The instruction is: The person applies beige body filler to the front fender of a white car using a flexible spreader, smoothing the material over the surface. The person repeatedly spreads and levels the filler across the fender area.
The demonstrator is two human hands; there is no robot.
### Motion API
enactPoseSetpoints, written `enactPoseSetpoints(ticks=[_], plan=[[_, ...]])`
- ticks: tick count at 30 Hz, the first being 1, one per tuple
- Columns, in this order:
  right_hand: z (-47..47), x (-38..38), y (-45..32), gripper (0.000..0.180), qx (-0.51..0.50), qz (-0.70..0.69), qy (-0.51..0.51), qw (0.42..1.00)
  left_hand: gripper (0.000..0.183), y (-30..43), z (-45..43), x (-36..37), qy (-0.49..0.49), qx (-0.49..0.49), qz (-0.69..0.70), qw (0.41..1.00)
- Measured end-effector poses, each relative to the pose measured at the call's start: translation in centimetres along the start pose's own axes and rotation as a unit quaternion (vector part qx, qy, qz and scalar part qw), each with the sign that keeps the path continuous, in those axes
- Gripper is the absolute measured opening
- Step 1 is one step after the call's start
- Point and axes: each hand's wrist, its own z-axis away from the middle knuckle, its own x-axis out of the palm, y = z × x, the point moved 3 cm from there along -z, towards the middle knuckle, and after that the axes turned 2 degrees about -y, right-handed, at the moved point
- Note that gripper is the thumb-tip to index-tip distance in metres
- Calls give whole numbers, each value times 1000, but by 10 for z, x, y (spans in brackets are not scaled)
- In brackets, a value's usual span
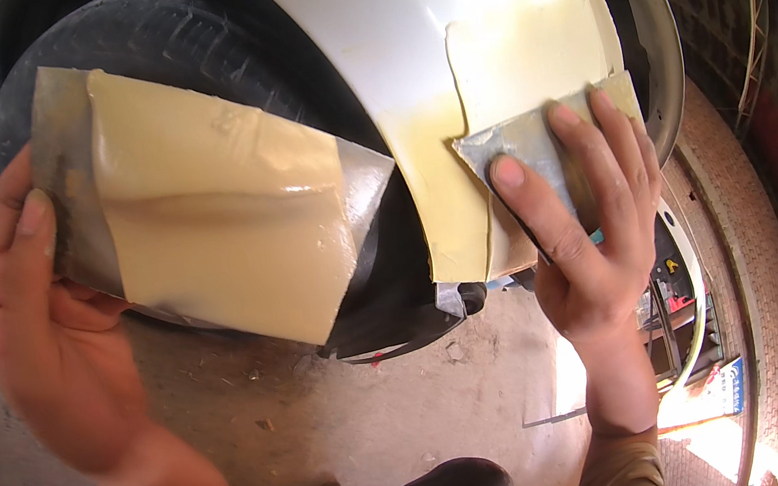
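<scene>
My left hand (55, 308) grips a flat plate (72, 184) by its left edge. A thick layer of pale yellow body filler (228, 229) covers most of that plate. In my right hand (590, 228) is a thin, grey flat spreader (547, 136), fingers spread over its back and thumb near its left edge. The spreader lies against a white car fender (374, 41), behind the wheel arch. Smooth yellow filler (526, 49) coats the fender above the spreader, and more filler (439, 198) lies to its left, down to the lower edge.
A black tyre (178, 41) sits in the wheel arch behind the plate. Concrete floor (384, 410) lies below, with my dark shoes or knees at the bottom. On the right are an open door frame edge (666, 51), a red tool case (674, 283) and brick paving (768, 307).
</scene>
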Motion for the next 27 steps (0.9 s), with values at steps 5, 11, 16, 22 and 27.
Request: enactPoseSetpoints(ticks=[5,11,16,22,27], plan=[[39,10,-7,40,21,-5,18,1000,40,-1,-3,-11,5,21,-10,1000],[83,20,-21,38,55,-12,18,998,40,-2,1,-18,-67,36,-26,997],[114,33,-37,38,85,-4,42,995,42,3,2,-19,-154,24,-8,988],[144,22,-61,32,135,-2,-3,991,45,6,5,-23,-12,20,-34,999],[153,13,-59,32,180,-22,28,983,47,12,6,-15,45,10,-26,999]])
